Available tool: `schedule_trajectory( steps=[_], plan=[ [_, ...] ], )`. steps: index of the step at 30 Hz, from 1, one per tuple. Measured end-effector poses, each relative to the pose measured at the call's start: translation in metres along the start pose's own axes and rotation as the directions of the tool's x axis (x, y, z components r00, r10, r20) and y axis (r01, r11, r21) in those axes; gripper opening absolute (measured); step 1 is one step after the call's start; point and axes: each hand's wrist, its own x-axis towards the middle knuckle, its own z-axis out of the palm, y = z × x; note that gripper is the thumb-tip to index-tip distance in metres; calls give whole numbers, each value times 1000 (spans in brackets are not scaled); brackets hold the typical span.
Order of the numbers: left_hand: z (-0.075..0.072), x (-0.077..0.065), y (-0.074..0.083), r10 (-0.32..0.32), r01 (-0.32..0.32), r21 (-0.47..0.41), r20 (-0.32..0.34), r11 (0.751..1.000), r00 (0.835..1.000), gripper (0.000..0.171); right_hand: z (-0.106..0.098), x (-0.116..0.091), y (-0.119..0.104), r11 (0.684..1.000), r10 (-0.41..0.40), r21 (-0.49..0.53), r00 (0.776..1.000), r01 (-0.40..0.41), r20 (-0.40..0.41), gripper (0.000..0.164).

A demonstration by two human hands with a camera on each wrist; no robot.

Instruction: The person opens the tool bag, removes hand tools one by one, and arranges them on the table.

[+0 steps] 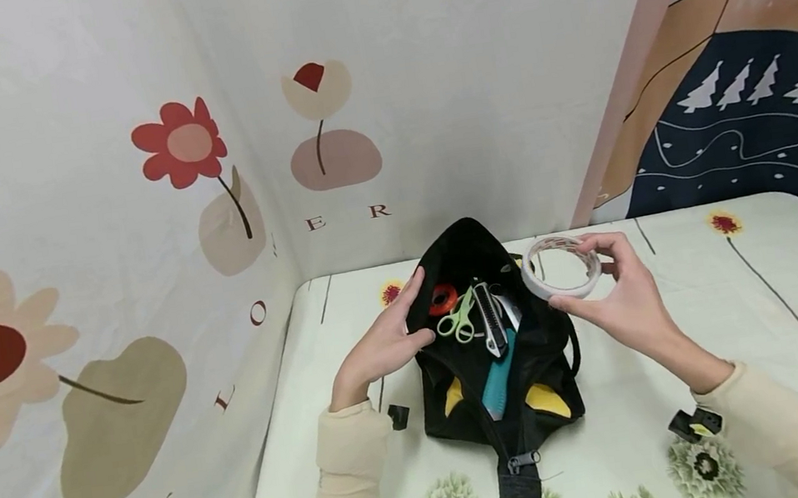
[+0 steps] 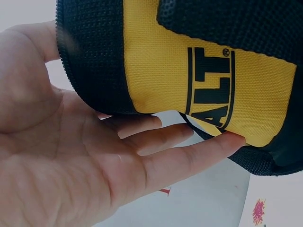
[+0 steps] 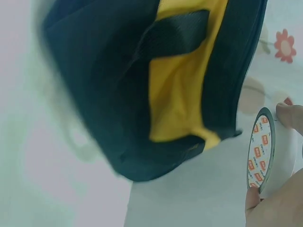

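A black and yellow tool bag (image 1: 471,254) stands unzipped on the table. My left hand (image 1: 384,343) holds its left rim, thumb inside the opening; in the left wrist view the fingers lie along the bag's yellow outer side (image 2: 163,71). Beside the right rim, my right hand (image 1: 633,298) pinches a roll of white tape (image 1: 536,286) between thumb and fingers. The right wrist view shows the tape's printed inner core (image 3: 260,149). Within the bag are green-handled scissors (image 1: 461,321), a black and silver utility knife (image 1: 490,321), a red ring-shaped thing (image 1: 442,300) and a teal handle (image 1: 499,379).
The table wears a white flowered cloth (image 1: 739,305). A small black piece (image 1: 399,416) lies left of the bag, and more black pieces (image 1: 685,425) lie by the right sleeve. Patterned fabric (image 1: 432,152) hangs behind and to the left.
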Motion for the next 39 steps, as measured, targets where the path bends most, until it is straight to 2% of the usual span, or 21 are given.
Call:
schedule_trajectory(
  steps=[6, 16, 26, 39],
  plan=[
    [0, 1, 0, 4, -4, 3, 9, 1000, 1000, 93, -15, -6, 22, 997, 51, -61, 998, -54, -36, 74],
    [-1, 0, -1, 10, -10, 10, 14, 1000, 1000, 93, -26, -11, 50, 991, 78, -107, 996, -82, -45, 74],
    [0, 1, 0, 7, -7, 9, 12, 1000, 1000, 93, -25, -18, 82, 979, 178, -106, 984, -175, 20, 75],
    [0, 0, 1, 8, -8, 8, 12, 1000, 1000, 93, -19, -26, 102, 969, 220, -149, 965, -199, 142, 73]
  ],
)
